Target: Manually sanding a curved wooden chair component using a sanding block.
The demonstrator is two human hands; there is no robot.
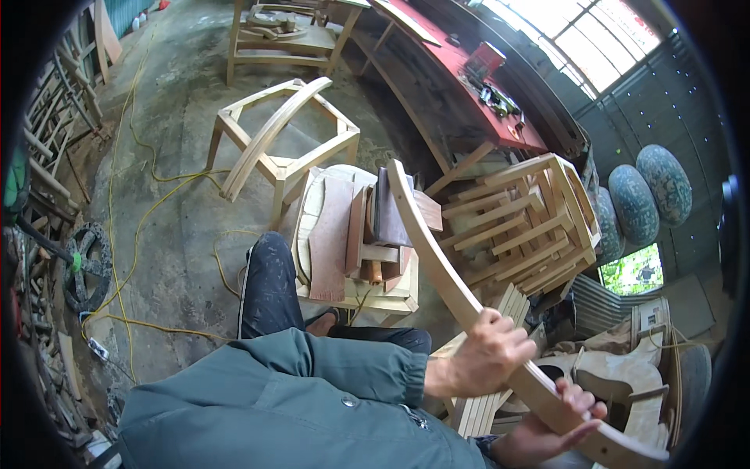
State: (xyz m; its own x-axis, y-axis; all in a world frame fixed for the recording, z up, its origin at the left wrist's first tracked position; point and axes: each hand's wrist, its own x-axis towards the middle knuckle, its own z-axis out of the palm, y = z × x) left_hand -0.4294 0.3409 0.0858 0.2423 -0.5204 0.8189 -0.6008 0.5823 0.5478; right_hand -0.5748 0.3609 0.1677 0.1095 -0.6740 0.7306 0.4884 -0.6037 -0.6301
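A long curved wooden piece [437, 254] runs slantwise from above the work stand to the lower right. Around its lower half is wrapped my left hand [488, 353], with the forearm reaching across my body. Closer to the lower end, my right hand [551, 430] grips the same piece, thumb and fingers on its sides. The upper end passes beside a dark flat-faced block [393, 209] on a low wooden stand [402, 297]. On that stand also lies a thin reddish-brown board [331, 238], left of the block.
A hexagonal wooden frame [316, 160] stands ahead, another curved piece [273, 141] across it. Stacked slatted frames [523, 227] sit to the right, cut panels [625, 375] below them. A red-topped bench [469, 86] holds tools. Yellow cable [129, 313] trails over the floor at left.
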